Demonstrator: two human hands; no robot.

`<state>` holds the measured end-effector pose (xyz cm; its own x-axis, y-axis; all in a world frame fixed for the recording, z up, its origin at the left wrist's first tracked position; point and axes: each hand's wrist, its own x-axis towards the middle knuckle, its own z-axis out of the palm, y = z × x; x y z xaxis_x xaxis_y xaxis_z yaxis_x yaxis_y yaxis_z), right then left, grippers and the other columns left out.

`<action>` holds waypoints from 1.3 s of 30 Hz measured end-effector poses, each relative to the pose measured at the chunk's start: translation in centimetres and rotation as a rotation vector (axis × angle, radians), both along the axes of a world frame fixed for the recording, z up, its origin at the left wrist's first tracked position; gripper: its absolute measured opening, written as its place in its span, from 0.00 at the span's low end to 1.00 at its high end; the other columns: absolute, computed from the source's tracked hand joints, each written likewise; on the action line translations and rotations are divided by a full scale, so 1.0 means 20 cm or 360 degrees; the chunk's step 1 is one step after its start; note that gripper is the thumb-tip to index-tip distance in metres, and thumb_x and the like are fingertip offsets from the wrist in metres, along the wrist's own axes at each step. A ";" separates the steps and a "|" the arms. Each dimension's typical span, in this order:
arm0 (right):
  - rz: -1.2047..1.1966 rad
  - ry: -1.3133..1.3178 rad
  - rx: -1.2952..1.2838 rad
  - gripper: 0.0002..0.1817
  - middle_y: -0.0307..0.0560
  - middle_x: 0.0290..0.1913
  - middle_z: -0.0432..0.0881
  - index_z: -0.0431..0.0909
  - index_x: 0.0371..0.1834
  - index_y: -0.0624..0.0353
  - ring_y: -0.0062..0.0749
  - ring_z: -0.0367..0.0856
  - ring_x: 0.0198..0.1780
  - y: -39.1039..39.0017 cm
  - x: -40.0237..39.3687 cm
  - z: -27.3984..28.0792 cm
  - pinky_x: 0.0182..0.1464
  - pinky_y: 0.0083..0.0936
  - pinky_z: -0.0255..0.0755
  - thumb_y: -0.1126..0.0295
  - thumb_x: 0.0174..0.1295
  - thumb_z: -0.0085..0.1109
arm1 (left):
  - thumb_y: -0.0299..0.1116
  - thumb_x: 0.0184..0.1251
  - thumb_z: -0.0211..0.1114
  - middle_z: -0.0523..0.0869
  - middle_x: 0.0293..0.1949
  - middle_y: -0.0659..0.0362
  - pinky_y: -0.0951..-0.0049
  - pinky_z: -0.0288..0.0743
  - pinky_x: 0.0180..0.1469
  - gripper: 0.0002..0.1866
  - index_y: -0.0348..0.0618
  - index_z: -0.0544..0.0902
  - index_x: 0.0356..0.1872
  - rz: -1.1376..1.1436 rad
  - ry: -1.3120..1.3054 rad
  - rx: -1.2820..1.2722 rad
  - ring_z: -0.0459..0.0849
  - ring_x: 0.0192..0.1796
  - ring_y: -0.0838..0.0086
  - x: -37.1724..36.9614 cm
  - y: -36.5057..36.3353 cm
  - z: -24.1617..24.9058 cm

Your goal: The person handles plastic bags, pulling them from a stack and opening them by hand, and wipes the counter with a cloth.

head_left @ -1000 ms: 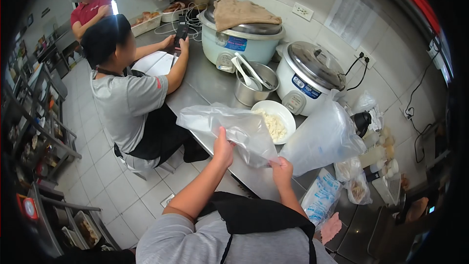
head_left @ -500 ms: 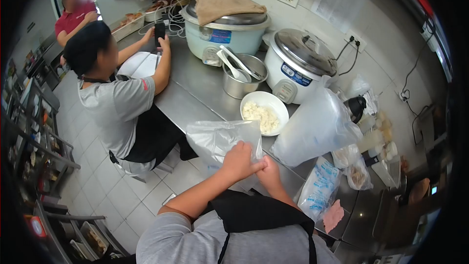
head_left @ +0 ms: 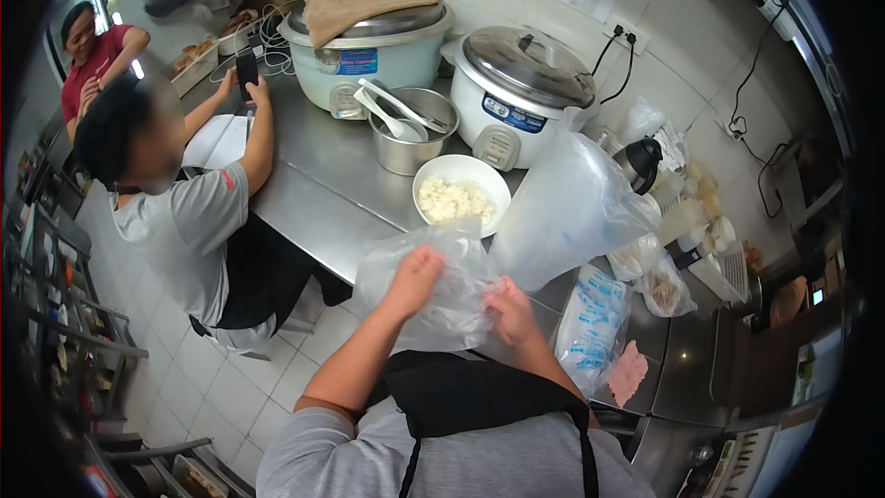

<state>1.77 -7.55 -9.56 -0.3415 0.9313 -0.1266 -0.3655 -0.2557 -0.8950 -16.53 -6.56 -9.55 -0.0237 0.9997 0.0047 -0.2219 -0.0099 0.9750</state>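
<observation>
A clear plastic bag is stretched between my hands, low over the table's front edge. My left hand pinches the bag on its left side, fingers closed. On the right, my right hand grips the bag's other side. Just beyond the bag sits a white bowl with cooked white rice in it. Right of the bowl stands a large clear plastic bag, close to my right hand.
Two rice cookers stand at the back, a folded cloth on one. A metal pot holds white utensils. A printed plastic pack lies at right. A seated co-worker holds a phone; another person stands behind.
My hands were close together on the bag; now they are apart, with the bag spread between them. The camera view has shifted to the right.
</observation>
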 end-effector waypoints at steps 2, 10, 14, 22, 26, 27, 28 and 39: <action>-0.0120 -0.0131 -0.0071 0.05 0.35 0.28 0.69 0.64 0.29 0.55 0.16 0.67 0.30 0.05 0.10 -0.03 0.33 0.16 0.64 0.73 0.52 0.50 | 0.31 0.60 0.50 0.74 0.23 0.62 0.77 0.67 0.28 0.06 0.42 0.70 0.26 0.0062 -0.0612 -0.0046 0.75 0.26 0.76 -0.10 0.02 0.08; -0.0696 -0.1290 0.1276 0.21 0.49 0.38 0.67 0.65 0.41 0.61 0.33 0.68 0.39 0.06 0.12 0.04 0.43 0.28 0.64 0.67 0.44 0.61 | 0.33 0.63 0.48 0.77 0.27 0.59 0.74 0.73 0.34 0.07 0.42 0.70 0.30 0.0089 -0.1002 -0.0144 0.78 0.30 0.73 -0.12 0.04 0.21; -0.0382 -0.1537 0.1839 0.28 0.55 0.40 0.67 0.63 0.48 0.63 0.43 0.68 0.41 -0.10 -0.04 0.31 0.45 0.33 0.63 0.68 0.42 0.62 | 0.33 0.63 0.48 0.77 0.28 0.58 0.75 0.73 0.35 0.07 0.42 0.69 0.30 0.0013 -0.1034 -0.0198 0.78 0.32 0.74 0.05 0.04 0.22; -0.0025 -0.1202 0.0767 0.26 0.50 0.38 0.71 0.63 0.50 0.61 0.40 0.71 0.41 0.03 0.09 0.04 0.46 0.35 0.61 0.69 0.45 0.59 | 0.32 0.62 0.50 0.77 0.32 0.57 0.73 0.71 0.38 0.05 0.44 0.67 0.28 0.0029 -0.0831 0.0007 0.77 0.36 0.72 -0.01 0.17 0.29; -0.0453 -0.1431 0.1661 0.21 0.48 0.34 0.73 0.65 0.46 0.62 0.41 0.71 0.39 0.04 -0.02 0.23 0.42 0.33 0.63 0.69 0.47 0.56 | 0.34 0.61 0.51 0.77 0.34 0.57 0.68 0.71 0.42 0.05 0.45 0.68 0.30 -0.0190 -0.1137 -0.0009 0.77 0.41 0.68 0.07 0.22 0.39; -0.0630 -0.1489 0.1794 0.20 0.48 0.32 0.74 0.66 0.44 0.63 0.42 0.71 0.39 0.05 -0.04 0.25 0.41 0.33 0.64 0.69 0.48 0.55 | 0.34 0.61 0.51 0.77 0.35 0.57 0.68 0.71 0.43 0.05 0.45 0.68 0.30 -0.0265 -0.1187 -0.0072 0.77 0.42 0.67 0.12 0.20 0.38; -0.0589 -0.1536 0.1730 0.18 0.48 0.32 0.74 0.67 0.43 0.62 0.43 0.71 0.38 0.07 -0.02 0.23 0.41 0.33 0.64 0.69 0.48 0.54 | 0.34 0.61 0.51 0.77 0.35 0.56 0.67 0.71 0.43 0.05 0.45 0.69 0.31 -0.0343 -0.1236 -0.0138 0.76 0.42 0.67 0.17 0.19 0.37; 0.0603 -0.1716 0.1737 0.07 0.46 0.28 0.72 0.75 0.33 0.54 0.41 0.72 0.32 0.10 0.27 0.51 0.34 0.31 0.66 0.73 0.51 0.48 | 0.40 0.49 0.61 0.73 0.42 0.54 0.59 0.48 0.60 0.23 0.43 0.67 0.47 -0.1012 0.1231 0.1517 0.73 0.44 0.65 0.14 0.14 0.83</action>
